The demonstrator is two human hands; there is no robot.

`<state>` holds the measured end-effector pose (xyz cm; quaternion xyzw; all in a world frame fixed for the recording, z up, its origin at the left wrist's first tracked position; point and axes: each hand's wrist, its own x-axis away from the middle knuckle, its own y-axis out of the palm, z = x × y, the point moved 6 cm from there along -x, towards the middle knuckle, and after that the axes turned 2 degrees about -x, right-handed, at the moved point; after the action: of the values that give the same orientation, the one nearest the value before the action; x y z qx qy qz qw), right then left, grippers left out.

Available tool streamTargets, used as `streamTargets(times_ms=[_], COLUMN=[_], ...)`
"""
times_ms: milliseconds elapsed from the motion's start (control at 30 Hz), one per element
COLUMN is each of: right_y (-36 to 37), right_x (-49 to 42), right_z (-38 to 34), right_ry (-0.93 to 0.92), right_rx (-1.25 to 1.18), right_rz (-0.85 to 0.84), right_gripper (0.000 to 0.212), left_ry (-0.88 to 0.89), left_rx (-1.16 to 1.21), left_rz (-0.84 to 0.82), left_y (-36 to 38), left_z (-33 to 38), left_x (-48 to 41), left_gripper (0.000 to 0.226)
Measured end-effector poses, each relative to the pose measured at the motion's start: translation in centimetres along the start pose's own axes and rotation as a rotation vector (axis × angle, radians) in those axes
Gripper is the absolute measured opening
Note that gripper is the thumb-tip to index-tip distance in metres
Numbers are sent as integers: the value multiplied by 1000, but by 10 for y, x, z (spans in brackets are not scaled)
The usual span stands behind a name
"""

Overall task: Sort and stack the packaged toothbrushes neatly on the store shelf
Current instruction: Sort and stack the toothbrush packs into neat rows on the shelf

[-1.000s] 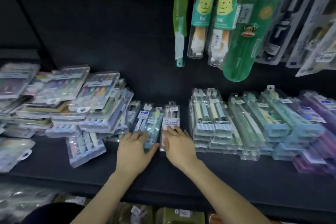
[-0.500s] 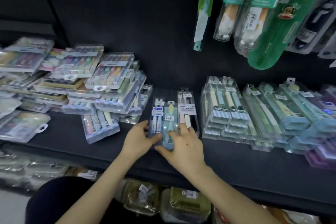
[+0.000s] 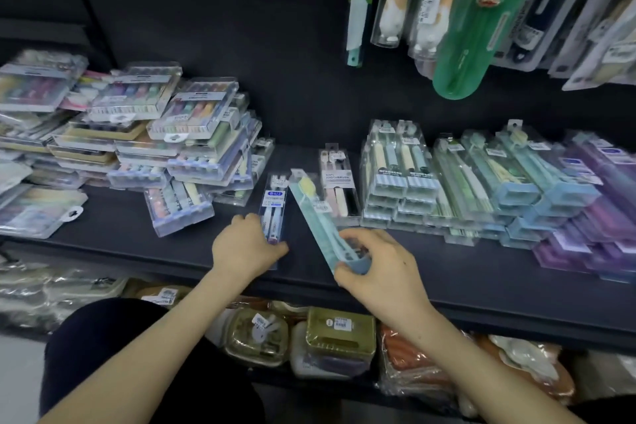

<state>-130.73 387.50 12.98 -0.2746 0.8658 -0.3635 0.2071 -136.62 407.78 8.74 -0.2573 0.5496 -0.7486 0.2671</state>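
Observation:
My right hand [image 3: 375, 268] grips the lower end of a long teal toothbrush pack [image 3: 315, 213], lifted and tilted with its top leaning left. My left hand [image 3: 246, 246] holds the lower end of a clear blue-labelled toothbrush pack [image 3: 274, 205] lying on the black shelf [image 3: 113, 239]. Just right of these lies a pack marked SOFT TOOTHBRUSH [image 3: 339, 182]. Neat stacks of striped twin packs [image 3: 395, 175], teal packs [image 3: 509, 179] and purple packs [image 3: 592, 217] fill the shelf's right side.
A loose heap of wide multi-brush packs [image 3: 137, 134] covers the shelf's left side, one pack [image 3: 179, 205] lying askew in front. Carded toothbrushes [image 3: 430, 0] hang above at the right. A lower shelf holds gold soap boxes [image 3: 339, 330] and wrapped goods.
My right hand has picked up the teal pack and tilted it off the shelf. My left hand has shifted onto the blue-labelled pack. The camera has moved closer.

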Motion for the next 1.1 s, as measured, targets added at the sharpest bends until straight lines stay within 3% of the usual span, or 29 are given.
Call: streamTargets(times_ms=[67, 167, 233, 333, 433, 700, 867, 1100], right_y=[-15, -39, -56, -81, -107, -187, -216, -197], right_x=[7, 20, 28, 35, 37, 47, 19, -51], right_z=[-3, -2, 1, 10, 29, 90, 121, 120], right_ry=[-36, -112, -170, -213, -148, 55, 115, 110], right_rx=[-22, -10, 48, 191, 237, 337, 368, 550], right_rz=[61, 177, 253, 386, 486, 674, 654, 509], right_gripper=[48, 44, 42, 39, 39, 36, 30, 20], left_ry=[-8, -16, 12, 119, 256, 368, 387, 378], left_rx=[81, 357, 521, 574, 617, 795, 738, 685], left_rz=[54, 53, 68, 74, 53, -26, 30, 6], left_y=[-10, -19, -29, -45, -58, -65, -60, -45], left_z=[5, 7, 16, 48, 95, 194, 229, 244], left_x=[-1, 2, 11, 28, 40, 35, 25, 12], left_gripper=[36, 49, 42, 38, 40, 28, 30, 33])
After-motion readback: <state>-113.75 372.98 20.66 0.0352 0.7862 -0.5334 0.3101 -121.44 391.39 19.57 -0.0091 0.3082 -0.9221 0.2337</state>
